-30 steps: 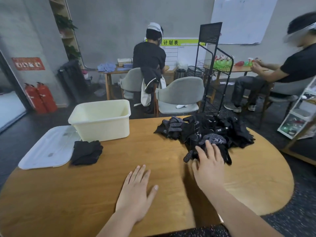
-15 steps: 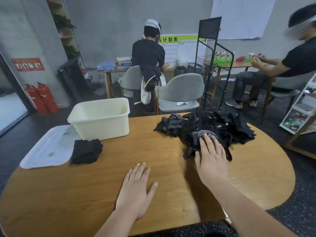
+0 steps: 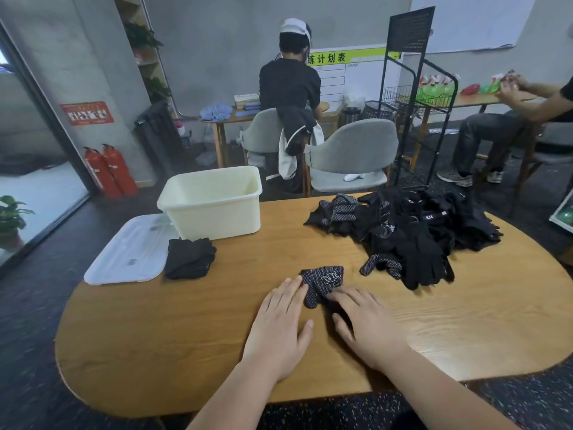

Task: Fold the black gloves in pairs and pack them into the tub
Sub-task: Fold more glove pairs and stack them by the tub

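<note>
A lid is seen at the left end of the table, with a folded pair just beside it and the tub behind both. The left hand is laid flat, fingers straight and together, with its fingertips touching the near-left edge of a single glove. This glove is spread dotted side up just ahead of both hands, its long axis running away from the person, cuff far. The right hand is pressed flat on its near-right part. The loose pile is found further right, nearer the right hand, so a mate is judged best fetched from that side.
</note>
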### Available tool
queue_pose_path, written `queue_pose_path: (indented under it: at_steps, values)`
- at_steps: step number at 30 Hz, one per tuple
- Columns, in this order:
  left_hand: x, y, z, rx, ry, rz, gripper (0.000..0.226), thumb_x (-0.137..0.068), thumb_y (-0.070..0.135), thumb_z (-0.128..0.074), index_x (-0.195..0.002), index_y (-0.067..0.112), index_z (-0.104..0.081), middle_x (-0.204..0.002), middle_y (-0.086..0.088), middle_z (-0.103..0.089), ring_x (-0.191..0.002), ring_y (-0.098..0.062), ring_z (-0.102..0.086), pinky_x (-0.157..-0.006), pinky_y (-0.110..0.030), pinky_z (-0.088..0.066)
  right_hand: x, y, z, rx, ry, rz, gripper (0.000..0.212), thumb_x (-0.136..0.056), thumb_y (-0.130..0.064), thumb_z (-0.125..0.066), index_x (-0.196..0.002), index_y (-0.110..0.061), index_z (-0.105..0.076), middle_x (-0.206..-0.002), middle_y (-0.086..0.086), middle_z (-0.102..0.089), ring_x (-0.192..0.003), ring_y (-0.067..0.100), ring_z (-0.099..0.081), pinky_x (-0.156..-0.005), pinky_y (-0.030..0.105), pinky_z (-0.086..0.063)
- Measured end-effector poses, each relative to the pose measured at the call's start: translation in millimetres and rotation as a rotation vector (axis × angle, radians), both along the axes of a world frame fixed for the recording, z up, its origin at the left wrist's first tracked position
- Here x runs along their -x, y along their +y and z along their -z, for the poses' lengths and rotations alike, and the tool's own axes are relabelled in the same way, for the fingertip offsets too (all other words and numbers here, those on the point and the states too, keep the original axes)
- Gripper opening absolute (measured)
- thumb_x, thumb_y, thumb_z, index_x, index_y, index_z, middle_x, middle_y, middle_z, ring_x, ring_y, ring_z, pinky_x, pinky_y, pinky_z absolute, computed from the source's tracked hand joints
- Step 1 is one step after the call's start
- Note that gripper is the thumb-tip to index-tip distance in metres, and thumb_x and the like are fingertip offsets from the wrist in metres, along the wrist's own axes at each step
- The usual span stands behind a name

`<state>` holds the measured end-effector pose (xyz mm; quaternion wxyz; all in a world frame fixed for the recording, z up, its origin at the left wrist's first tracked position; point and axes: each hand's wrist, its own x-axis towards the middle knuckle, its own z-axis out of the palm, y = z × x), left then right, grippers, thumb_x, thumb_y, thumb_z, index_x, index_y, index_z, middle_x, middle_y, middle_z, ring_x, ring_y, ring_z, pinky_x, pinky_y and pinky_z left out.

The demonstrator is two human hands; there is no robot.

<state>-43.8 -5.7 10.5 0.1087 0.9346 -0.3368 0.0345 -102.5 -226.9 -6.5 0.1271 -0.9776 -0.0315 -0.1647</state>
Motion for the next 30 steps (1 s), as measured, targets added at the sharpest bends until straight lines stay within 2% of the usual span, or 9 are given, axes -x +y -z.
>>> queue_pose_path:
  at_steps: [3, 6, 9, 12, 14, 17, 19, 24, 30]
  values:
    - [-4, -3, 4, -0.057, -0.001, 0.074, 0.068, -0.111, 0.052, -0.019, -0.17, 0.026, 0.002, -0.176, 0.013, 0.015, -0.157, -0.003, 0.027, -0.133, -0.039, 0.002, 2, -3, 0, -0.006, 0.01, -0.054, 0.032, -0.099, -0.043, -0.048, -0.125, -0.033, -0.063, -0.14, -0.016, -0.057, -0.134, 0.011, -0.049, -0.112, 0.035, -0.042]
    - [-6, -5, 6, -0.051, -0.006, 0.103, 0.065, -0.11, 0.049, -0.019, -0.17, 0.025, -0.016, -0.176, 0.012, -0.005, -0.161, -0.006, 0.012, -0.133, -0.038, 0.002, 4, -2, -2, -0.031, -0.011, -0.081, 0.021, -0.097, -0.037, -0.051, -0.113, -0.031, -0.063, -0.129, -0.016, -0.06, -0.121, 0.01, -0.055, -0.104, 0.03, -0.043]
    - [-3, -4, 5, 0.03, -0.035, 0.103, 0.056, -0.108, 0.045, -0.027, -0.156, 0.025, -0.047, -0.158, 0.009, -0.041, -0.152, -0.013, -0.028, -0.13, -0.039, -0.02, 4, -1, -4, -0.086, -0.042, -0.059, 0.015, -0.097, -0.032, -0.053, -0.11, -0.029, -0.057, -0.114, -0.014, -0.056, -0.103, 0.012, -0.055, -0.091, 0.034, -0.048]
    - [2, 0, 4, 0.121, -0.081, 0.081, 0.046, -0.108, 0.039, -0.034, -0.144, 0.024, -0.058, -0.132, 0.008, -0.05, -0.122, -0.016, -0.046, -0.107, -0.038, -0.044, 5, -2, -4, -0.123, -0.062, 0.052, 0.024, -0.1, -0.033, -0.052, -0.121, -0.025, -0.058, -0.117, -0.011, -0.05, -0.104, 0.013, -0.052, -0.09, 0.034, -0.048]
    - [3, 3, 3, 0.192, -0.081, 0.019, 0.043, -0.105, 0.031, -0.037, -0.143, 0.023, -0.056, -0.134, 0.006, -0.047, -0.121, -0.015, -0.046, -0.105, -0.035, -0.043, 5, -2, -5, -0.125, -0.053, 0.103, 0.029, -0.101, -0.034, -0.052, -0.127, -0.023, -0.059, -0.122, -0.008, -0.049, -0.11, 0.016, -0.053, -0.096, 0.035, -0.049]
    - [-4, 11, -2, 0.216, 0.033, -0.06, 0.045, -0.102, 0.017, -0.044, -0.145, 0.025, -0.053, -0.147, 0.011, -0.046, -0.137, -0.009, -0.04, -0.122, -0.033, -0.03, 5, -1, -7, -0.129, -0.022, 0.132, 0.031, -0.102, -0.036, -0.05, -0.13, -0.025, -0.059, -0.127, -0.009, -0.049, -0.112, 0.016, -0.052, -0.096, 0.035, -0.048]
    - [-10, 19, -4, 0.158, 0.08, -0.024, 0.046, -0.103, 0.018, -0.046, -0.148, 0.027, -0.053, -0.151, 0.014, -0.046, -0.144, -0.006, -0.035, -0.126, -0.032, -0.023, 6, 0, -8, -0.137, -0.011, 0.134, 0.031, -0.103, -0.036, -0.049, -0.13, -0.026, -0.059, -0.127, -0.01, -0.049, -0.111, 0.016, -0.052, -0.095, 0.036, -0.048]
    - [-20, 27, -9, 0.04, -0.002, 0.035, 0.04, -0.108, 0.046, -0.049, -0.145, 0.035, -0.056, -0.14, 0.019, -0.051, -0.136, -0.007, -0.034, -0.118, -0.031, -0.031, 5, -2, -6, -0.133, -0.013, 0.117, 0.03, -0.103, -0.037, -0.047, -0.13, -0.027, -0.059, -0.125, -0.011, -0.05, -0.112, 0.016, -0.052, -0.094, 0.037, -0.049]
    - [-18, 17, -14, 0.138, 0.018, -0.024, 0.026, -0.106, 0.044, -0.058, -0.128, 0.035, -0.068, -0.12, 0.018, -0.052, -0.122, -0.008, -0.041, -0.107, -0.028, -0.035, 5, -4, -4, -0.129, -0.056, 0.105, 0.03, -0.103, -0.035, -0.048, -0.129, -0.026, -0.06, -0.124, -0.011, -0.05, -0.112, 0.016, -0.051, -0.093, 0.037, -0.048]
